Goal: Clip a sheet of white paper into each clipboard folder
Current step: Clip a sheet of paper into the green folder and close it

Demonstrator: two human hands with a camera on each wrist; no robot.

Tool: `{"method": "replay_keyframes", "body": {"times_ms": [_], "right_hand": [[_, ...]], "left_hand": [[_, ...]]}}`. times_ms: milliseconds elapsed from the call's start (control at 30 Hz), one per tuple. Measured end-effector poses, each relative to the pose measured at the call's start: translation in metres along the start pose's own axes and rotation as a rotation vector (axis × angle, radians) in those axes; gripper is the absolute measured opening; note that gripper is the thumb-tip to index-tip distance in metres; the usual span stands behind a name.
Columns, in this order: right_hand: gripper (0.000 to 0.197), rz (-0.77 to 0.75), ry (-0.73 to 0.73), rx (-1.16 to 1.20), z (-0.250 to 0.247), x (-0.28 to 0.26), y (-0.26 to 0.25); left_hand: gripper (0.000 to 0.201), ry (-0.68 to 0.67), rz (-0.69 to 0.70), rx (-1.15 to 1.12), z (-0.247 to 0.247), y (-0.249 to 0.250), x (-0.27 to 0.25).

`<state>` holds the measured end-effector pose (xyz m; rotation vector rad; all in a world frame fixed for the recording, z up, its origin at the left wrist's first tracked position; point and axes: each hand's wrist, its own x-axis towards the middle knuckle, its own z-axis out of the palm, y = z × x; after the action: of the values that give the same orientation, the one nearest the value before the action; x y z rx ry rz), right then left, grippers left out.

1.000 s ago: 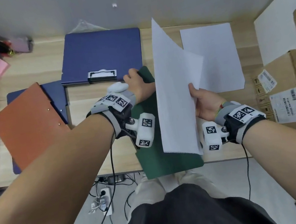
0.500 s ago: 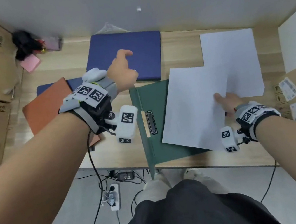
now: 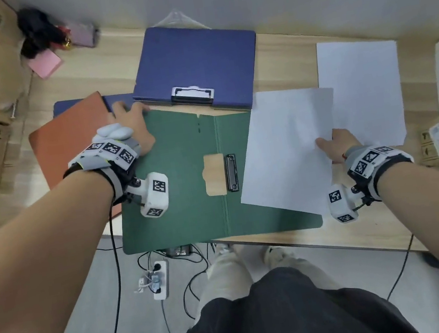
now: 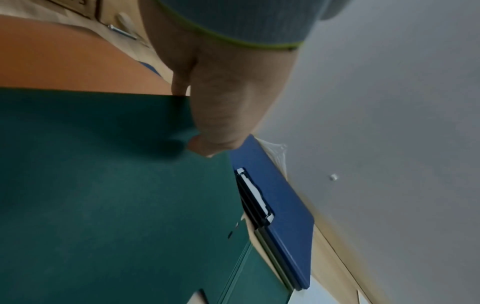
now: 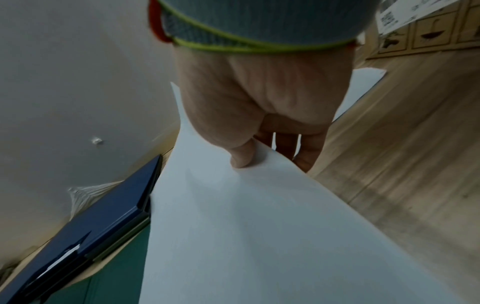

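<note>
Green folder lies open on the tabletop, its left cover hanging past the near edge. The black clip sits closed by the spine, on the right half.

Left hand grips the cover's far left corner: thumb on top, the other fingers under the edge in the wrist view.

Right hand pinches the white sheet at its right edge, thumb above, fingers beneath. The sheet lies askew over the right half, its left edge just beside the clip, not under it.

Risks, as I judge them:
- Clip is shut and both hands are busy, so pushing the sheet in would buckle its edge.
- Sheet is skewed, so it may get clipped crooked.
- If the left hand lets go, the overhanging cover may sag or drag the folder.
- Blue folder, already holding paper, touches the far edge and could be nudged.
</note>
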<state>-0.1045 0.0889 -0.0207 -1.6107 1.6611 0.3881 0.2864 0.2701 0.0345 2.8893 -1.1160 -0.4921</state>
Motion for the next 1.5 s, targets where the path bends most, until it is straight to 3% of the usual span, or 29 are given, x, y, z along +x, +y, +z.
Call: {"method": "replay_keyframes", "body": {"times_ms": [133, 333, 500, 667, 800, 933, 1067, 1233, 1400, 1500], "right_hand": [[0.043, 0.037, 0.005, 0.067, -0.009, -0.003, 0.014], [0.084, 0.127, -0.072, 0.366, -0.003, -0.002, 0.029], [0.047, 0.032, -0.066, -0.014, 0.003, -0.003, 0.029], [0.039, 0.006, -0.050, -0.025, 0.000, 0.002, 0.037], [0.045, -0.036, -0.107, 0.105, -0.008, 0.001, 0.047], [0.030, -0.044, -0.131, 0.267, 0.003, -0.003, 0.051], [0.038, 0.027, -0.090, 0.402, 0.021, -0.002, 0.048], [0.031, 0.007, -0.114, 0.408, 0.031, 0.001, 0.040], [0.040, -0.027, -0.156, 0.386, 0.041, 0.014, 0.038], [0.031, -0.038, -0.147, 0.302, 0.039, 0.007, 0.026]], "left_hand": [[0.061, -0.054, -0.025, 0.052, 0.022, 0.012, -0.002], [0.047, -0.326, 0.165, -0.018, 0.058, 0.059, -0.021], [0.036, -0.486, 0.189, -0.025, 0.096, 0.094, -0.046], [0.064, -0.460, 0.079, -0.002, 0.115, 0.104, -0.058], [0.073, -0.441, 0.031, 0.013, 0.117, 0.115, -0.063], [0.068, -0.439, -0.032, 0.017, 0.121, 0.121, -0.065], [0.065, -0.439, -0.078, 0.003, 0.122, 0.124, -0.067], [0.040, -0.451, -0.130, -0.073, 0.124, 0.120, -0.062], [0.048, -0.451, -0.162, -0.126, 0.123, 0.117, -0.061], [0.028, -0.488, -0.150, -0.130, 0.126, 0.111, -0.057]]}}
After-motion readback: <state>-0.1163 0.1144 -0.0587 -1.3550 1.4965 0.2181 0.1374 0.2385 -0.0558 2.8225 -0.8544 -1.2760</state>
